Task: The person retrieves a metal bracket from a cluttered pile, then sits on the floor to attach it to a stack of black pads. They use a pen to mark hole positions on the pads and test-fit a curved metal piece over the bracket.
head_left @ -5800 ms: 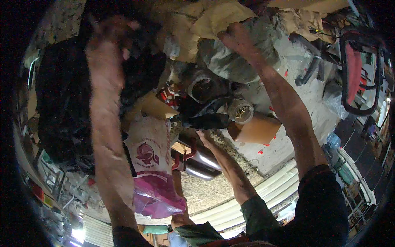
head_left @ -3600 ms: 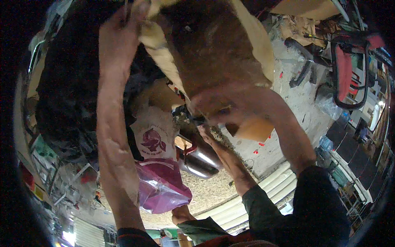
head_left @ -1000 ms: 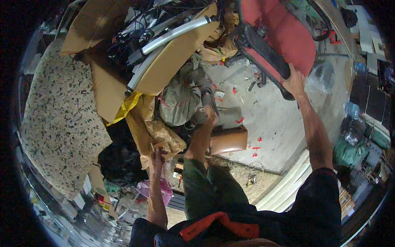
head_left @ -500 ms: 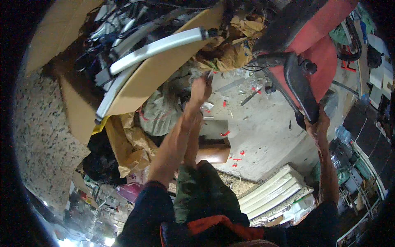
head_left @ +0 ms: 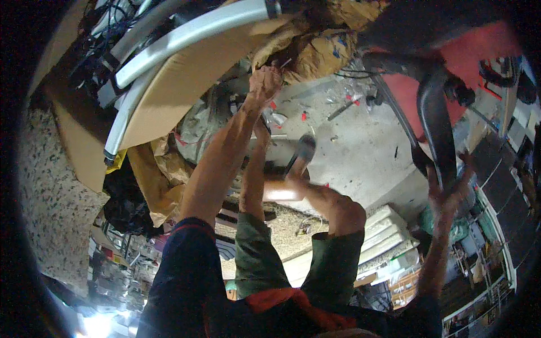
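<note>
My left hand [head_left: 266, 83] is closed on a slim tool with a pale thin tip [head_left: 286, 62]; its handle is hidden in the fist, so I cannot tell its exact kind. Crumpled brown paper [head_left: 324, 59] lies just beyond that hand. On the right, an office chair with a red seat [head_left: 414, 104] rests tipped over, its black armrest [head_left: 434, 121] pointing toward me. Around the armrest's near end, my right hand [head_left: 447, 194] has its fingers spread on both sides, slightly blurred; whether it touches the armrest is unclear.
Silver curved chair legs [head_left: 191, 36] lie across a cardboard sheet [head_left: 180, 84] at far left. Small red scraps and a dark rod [head_left: 339, 111] litter the concrete floor [head_left: 360, 158]. Wrapped white panels [head_left: 389, 234] lie near my leg; a wire rack [head_left: 490, 270] stands at right.
My right hand's grip on the armrest has loosened, its fingers now spread. My left hand has shifted slightly up and left with the tool. My right leg and foot have stepped forward into view.
</note>
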### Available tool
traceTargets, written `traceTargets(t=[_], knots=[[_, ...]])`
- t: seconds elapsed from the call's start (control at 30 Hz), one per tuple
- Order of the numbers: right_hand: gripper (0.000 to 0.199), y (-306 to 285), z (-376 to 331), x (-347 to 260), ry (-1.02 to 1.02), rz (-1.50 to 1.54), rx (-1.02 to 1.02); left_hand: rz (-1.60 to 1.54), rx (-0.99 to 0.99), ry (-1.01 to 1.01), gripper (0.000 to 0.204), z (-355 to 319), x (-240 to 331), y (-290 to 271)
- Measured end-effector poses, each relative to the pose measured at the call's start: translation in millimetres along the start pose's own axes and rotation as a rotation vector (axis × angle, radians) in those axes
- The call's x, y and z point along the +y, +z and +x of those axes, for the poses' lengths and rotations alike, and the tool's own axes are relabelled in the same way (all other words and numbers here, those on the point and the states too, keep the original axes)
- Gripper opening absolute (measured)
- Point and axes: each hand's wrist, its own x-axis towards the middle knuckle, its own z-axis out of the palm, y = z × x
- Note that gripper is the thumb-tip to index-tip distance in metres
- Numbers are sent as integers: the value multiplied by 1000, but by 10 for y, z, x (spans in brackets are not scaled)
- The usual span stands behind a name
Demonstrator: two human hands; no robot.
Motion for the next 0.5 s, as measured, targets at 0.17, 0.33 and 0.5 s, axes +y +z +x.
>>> traceTargets(t=[0.17,0.33,0.5], knots=[[29,586,121,-1801,-537,543,-163,-55,343,82,30,224,-168,-384],[33,3121,1495,-2292,-479,409,-243,-219,12,-211,47,238,-41,-715],[36,4375,1640,-1601,-335,-128,-883,-265,-86,-400,42,388,-1,-698]])
